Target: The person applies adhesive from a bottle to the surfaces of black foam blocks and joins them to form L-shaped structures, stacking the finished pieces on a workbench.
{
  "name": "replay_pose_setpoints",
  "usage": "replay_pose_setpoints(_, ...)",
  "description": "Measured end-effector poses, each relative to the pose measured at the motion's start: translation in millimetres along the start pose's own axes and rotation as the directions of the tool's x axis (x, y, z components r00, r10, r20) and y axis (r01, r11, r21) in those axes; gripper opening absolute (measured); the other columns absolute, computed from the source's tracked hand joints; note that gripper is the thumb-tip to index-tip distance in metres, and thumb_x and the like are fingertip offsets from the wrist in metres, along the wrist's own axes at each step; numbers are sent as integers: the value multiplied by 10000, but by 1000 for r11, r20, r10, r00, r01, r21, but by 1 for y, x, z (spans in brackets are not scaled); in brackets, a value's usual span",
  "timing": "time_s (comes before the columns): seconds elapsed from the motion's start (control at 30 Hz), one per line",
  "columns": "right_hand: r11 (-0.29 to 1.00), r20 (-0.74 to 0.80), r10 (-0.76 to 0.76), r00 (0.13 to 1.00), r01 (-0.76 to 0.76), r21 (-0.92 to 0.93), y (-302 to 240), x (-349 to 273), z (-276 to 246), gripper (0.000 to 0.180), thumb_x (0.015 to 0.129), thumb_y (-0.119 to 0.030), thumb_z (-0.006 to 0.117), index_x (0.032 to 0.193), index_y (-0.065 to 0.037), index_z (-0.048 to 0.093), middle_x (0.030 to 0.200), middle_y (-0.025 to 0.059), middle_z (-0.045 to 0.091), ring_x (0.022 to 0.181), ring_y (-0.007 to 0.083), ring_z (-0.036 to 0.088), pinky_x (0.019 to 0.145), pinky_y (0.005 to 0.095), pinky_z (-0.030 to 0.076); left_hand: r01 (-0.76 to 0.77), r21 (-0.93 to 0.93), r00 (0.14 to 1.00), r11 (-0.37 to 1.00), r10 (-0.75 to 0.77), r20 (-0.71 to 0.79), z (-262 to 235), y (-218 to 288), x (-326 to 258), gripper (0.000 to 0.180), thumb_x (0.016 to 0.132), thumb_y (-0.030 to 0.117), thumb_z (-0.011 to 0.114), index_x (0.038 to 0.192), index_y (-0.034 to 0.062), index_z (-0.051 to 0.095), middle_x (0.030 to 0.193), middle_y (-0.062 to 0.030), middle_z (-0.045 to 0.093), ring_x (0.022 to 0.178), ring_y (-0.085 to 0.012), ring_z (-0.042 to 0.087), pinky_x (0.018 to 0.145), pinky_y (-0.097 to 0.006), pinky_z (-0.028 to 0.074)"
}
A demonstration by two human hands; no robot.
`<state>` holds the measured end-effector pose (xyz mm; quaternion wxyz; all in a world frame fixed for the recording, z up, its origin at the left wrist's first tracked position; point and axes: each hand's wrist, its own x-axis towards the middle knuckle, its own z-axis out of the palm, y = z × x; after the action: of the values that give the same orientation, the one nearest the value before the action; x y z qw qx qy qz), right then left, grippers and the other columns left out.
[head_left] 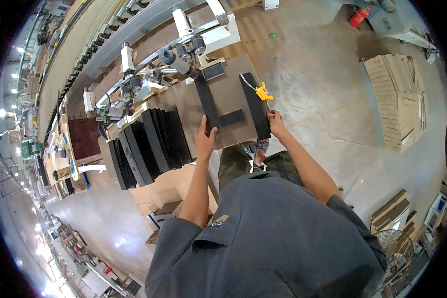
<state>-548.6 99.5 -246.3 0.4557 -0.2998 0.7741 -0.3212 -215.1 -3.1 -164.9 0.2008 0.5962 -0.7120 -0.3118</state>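
Grey work shirt lowest, both bare arms out over brown board: left hand clamped on long black strip, right hand gripping second strip beside yellow clamp; loose short crosspiece between could shift out of square.

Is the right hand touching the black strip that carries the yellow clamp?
Touching. The head view shows the right hand gripping the near end of the right black strip, fingers over its edge, below the yellow clamp.

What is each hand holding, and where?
Left hand grips the near end of one black strip; right hand grips the near end of another black strip.
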Motion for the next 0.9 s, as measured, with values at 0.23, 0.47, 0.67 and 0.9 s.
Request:
replay_pose_setpoints(0.23, 993, 122, -110, 986, 114, -26, 37, 28, 4, 683, 1215, -499, 411, 1703, -26, 340, 1656, 340, 462, 1573, 508, 420, 1286, 525, 380, -104, 282, 986, 954, 136, -97, 14, -9, 2, 692, 1015, 484, 780, 1623, 194, 621, 1123, -214, 769, 937, -442, 637, 902, -539, 494)
replay_pose_setpoints(0.47, 992, 259, -127, 957, 120, 43, 6, 13, -9, 744, 1219, -500, 395, 1724, 33, 270, 1676, 357, 463, 1564, 475, 473, 1284, 489, 392, -143, 354, 959, 924, 218, -181, 20, -23, -4, 690, 1012, 513, 761, 1604, 181, 641, 1215, -153, 798, 923, -393, 655, 886, -502, 507)
replay_pose_setpoints(0.67, 996, 245, -43, 968, 60, -62, 4, 9, -21, 767, 1215, -516, 408, 1733, 33, 272, 1690, 341, 469, 1559, 458, 491, 1291, 472, 381, -92, 359, 986, 929, 135, -96, 22, -23, -1, 684, 1021, 519, 741, 1610, 188, 630, 1322, -86, 790, 966, -358, 669, 902, -495, 495)
replay_pose_setpoints(0.9, 999, 278, -11, 960, 25, -46, -7, 4, -27, 791, 1211, -544, 396, 1751, 17, 254, 1685, 335, 484, 1582, 437, 472, 1293, 452, 380, -193, 391, 952, 900, 268, -147, 19, -19, 2, 681, 1017, 518, 744, 1600, 186, 630, 1395, -45, 774, 975, -330, 684, 895, -480, 496)
